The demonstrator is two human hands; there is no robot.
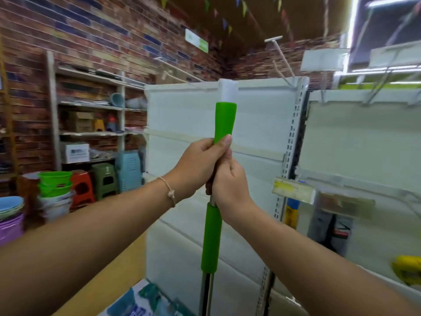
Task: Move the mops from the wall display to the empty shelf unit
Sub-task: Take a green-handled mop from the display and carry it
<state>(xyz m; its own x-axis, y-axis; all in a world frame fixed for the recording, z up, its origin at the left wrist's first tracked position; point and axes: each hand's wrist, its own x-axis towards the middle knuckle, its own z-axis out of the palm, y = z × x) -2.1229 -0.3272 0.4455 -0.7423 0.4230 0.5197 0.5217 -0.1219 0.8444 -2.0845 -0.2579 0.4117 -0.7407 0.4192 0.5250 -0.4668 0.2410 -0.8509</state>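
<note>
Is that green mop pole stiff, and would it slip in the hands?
Probably stiff: the mop pole runs straight, with shiny metal showing below. The matte green sleeves likely slip less than that metal; left hand and right hand both grip it. Released, something so tall and thin would probably topple.

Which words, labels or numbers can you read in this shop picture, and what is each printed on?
None can be read; all are blurred.
Green and white sign on the brick wall: blurred.
Label on the white box on the rack: too small.
Yellow price tag on the shelf rail: blurred.
Printed pack at the bottom edge: blurred.
</note>
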